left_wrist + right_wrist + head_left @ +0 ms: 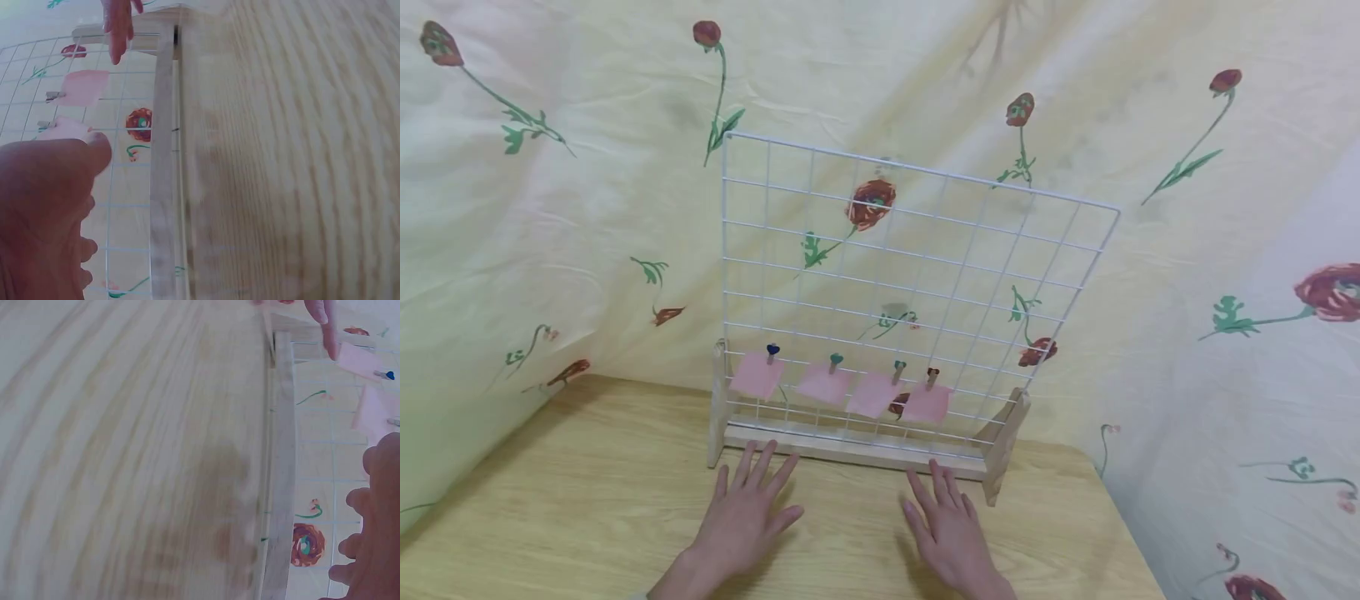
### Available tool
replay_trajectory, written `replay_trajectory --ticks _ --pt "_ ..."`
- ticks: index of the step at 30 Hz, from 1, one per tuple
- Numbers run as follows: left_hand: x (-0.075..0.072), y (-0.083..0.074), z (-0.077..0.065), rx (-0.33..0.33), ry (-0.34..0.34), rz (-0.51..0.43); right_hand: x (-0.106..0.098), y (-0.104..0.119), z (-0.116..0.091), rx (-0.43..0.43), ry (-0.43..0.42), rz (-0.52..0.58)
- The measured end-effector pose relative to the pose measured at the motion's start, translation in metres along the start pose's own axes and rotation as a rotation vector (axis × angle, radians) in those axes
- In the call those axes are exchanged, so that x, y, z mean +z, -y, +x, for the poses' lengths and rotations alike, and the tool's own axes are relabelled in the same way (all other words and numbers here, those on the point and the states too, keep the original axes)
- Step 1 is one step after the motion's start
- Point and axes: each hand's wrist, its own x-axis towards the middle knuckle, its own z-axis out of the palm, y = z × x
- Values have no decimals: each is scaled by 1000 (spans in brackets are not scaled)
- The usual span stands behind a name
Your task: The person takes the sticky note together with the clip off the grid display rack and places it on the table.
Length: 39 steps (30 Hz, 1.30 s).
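Observation:
A white wire grid [917, 275] stands in a wooden base [850, 452]. Along its lower part hang several pink paper squares [756, 375], each held by a small clothespin [772, 353] with a coloured heart; one heart is dark blue, two are green and one is red-brown. My left hand [741, 521] is spread over the table before the base's left part, fingertips close to the bar. Before its right part is my right hand [951, 529], fingers extended towards the grid. Neither hand holds anything. In the left wrist view, my thumb [99, 150] overlaps a pink square.
The base has upright wooden side pieces [1003, 446] at both ends. Beneath it is a light wood-grain table [587, 483], whose right edge slopes away beside my right arm. A pale cloth with printed red flowers [1150, 333] hangs behind and around the table.

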Motion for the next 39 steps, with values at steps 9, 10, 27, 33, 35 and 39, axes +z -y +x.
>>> replay_trajectory --ticks 9,10,27,33,35,39 --pt "0 -2 4 -45 40 -307 3 8 8 1 -75 293" --pt "0 -2 4 -53 49 -345 3 10 9 13 -67 335" --pt "-6 -2 16 -217 290 -1031 2 34 24 57 130 851" --pt "-7 -1 23 -249 282 -1174 2 39 30 122 113 964" --pt "-6 1 26 -262 289 -1212 2 40 32 143 96 985" --pt "-4 6 30 -275 319 -1350 0 44 37 158 71 1025"
